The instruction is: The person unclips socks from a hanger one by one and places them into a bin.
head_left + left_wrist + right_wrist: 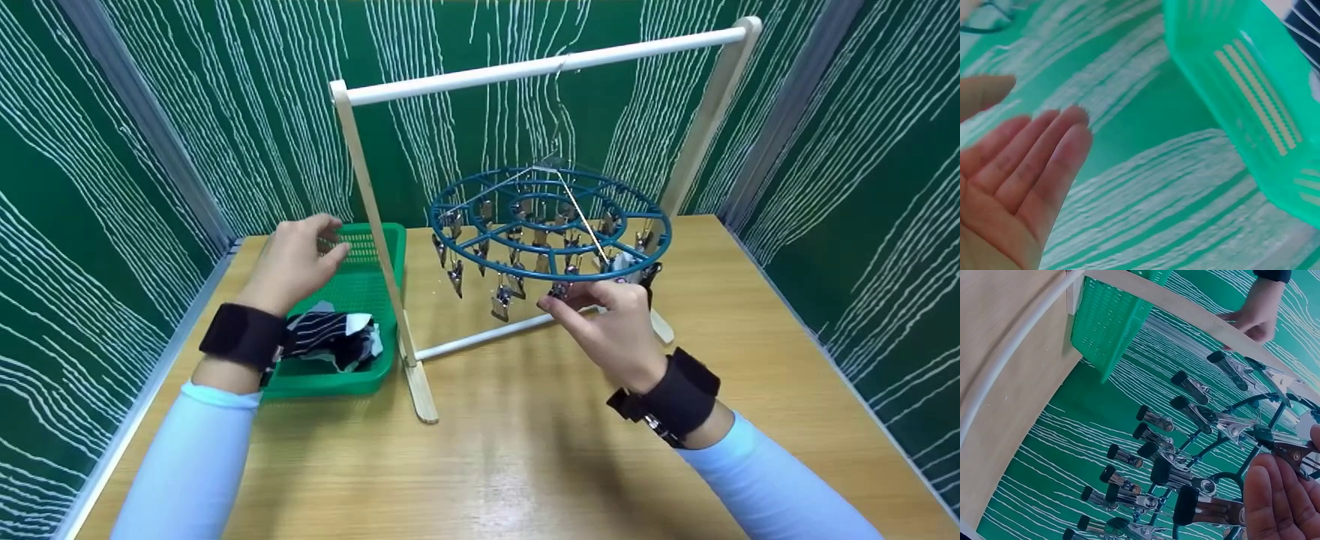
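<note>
A round blue clip hanger with several metal clips hangs from a wooden rack. At its front rim my right hand pinches a metal clip between thumb and fingers; the right wrist view shows its dark-tipped end pointing away from the palm. Something white and black shows at the hanger's right side, partly hidden by that hand. My left hand is raised over the back left of a green basket, fingers relaxed and holding nothing. Black cloth with white stripes lies bunched in the basket.
The rack's left post stands between the basket and the hanger, with its foot reaching forward. A low white crossbar runs under the hanger. Green walls with white streaks enclose the wooden table at the back and sides.
</note>
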`<action>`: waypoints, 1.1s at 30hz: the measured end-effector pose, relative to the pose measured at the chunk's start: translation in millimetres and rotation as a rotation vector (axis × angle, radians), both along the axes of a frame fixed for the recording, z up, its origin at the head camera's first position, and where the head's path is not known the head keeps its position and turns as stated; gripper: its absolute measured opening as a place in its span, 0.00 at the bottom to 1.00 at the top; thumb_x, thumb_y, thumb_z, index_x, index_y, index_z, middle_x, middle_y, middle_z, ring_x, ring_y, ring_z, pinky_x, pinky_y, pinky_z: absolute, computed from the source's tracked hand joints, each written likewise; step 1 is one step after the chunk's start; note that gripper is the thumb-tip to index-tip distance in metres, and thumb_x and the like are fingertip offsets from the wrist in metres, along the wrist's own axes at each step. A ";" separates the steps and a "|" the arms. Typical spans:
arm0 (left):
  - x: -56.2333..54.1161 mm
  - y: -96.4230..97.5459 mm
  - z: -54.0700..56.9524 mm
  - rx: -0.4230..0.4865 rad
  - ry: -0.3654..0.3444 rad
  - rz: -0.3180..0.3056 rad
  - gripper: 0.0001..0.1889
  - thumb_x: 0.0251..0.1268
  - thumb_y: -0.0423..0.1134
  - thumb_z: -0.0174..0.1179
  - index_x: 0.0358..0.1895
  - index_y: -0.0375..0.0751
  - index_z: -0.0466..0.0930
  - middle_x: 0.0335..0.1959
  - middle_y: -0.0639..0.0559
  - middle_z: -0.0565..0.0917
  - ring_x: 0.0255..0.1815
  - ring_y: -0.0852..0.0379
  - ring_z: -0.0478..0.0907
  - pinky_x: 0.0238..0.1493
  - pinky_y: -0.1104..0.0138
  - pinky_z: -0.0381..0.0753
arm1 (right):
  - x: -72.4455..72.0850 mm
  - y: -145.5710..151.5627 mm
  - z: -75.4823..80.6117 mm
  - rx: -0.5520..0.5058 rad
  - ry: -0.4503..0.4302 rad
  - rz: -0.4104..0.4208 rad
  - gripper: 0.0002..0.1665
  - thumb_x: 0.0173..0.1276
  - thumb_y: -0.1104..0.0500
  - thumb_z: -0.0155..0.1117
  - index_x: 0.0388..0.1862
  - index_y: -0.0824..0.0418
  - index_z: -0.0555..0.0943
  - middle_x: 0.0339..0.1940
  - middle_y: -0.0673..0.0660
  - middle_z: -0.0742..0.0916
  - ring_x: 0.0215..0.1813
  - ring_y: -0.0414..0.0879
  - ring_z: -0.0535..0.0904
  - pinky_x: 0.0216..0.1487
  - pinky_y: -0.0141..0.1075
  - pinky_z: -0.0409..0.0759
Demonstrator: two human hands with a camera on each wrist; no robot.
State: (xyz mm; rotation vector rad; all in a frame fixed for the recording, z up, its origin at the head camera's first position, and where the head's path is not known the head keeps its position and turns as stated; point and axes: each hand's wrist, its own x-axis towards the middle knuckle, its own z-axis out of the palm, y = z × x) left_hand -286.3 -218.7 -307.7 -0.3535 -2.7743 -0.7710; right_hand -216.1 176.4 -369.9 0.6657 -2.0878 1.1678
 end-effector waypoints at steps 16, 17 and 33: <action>57.2 55.0 13.0 -0.030 0.924 -0.094 0.11 0.74 0.32 0.67 0.53 0.27 0.86 0.45 0.34 0.92 0.44 0.37 0.92 0.48 0.47 0.93 | 1.0 0.5 0.6 0.005 -0.032 -0.019 0.07 0.62 0.66 0.84 0.34 0.67 0.92 0.30 0.57 0.94 0.30 0.41 0.88 0.39 0.19 0.82; 57.8 58.5 12.8 -0.041 0.964 -0.111 0.11 0.73 0.31 0.68 0.52 0.28 0.86 0.44 0.35 0.93 0.42 0.37 0.92 0.46 0.47 0.93 | 1.1 0.5 0.5 0.005 -0.035 -0.020 0.07 0.62 0.66 0.84 0.34 0.67 0.92 0.30 0.57 0.94 0.30 0.42 0.88 0.39 0.19 0.81; 53.8 123.0 -0.3 -0.231 0.971 -0.364 0.22 0.68 0.45 0.77 0.56 0.32 0.89 0.51 0.38 0.93 0.51 0.44 0.93 0.54 0.57 0.93 | 1.2 0.0 0.2 0.031 -0.014 -0.009 0.08 0.62 0.66 0.84 0.35 0.68 0.91 0.32 0.58 0.95 0.31 0.46 0.90 0.40 0.20 0.83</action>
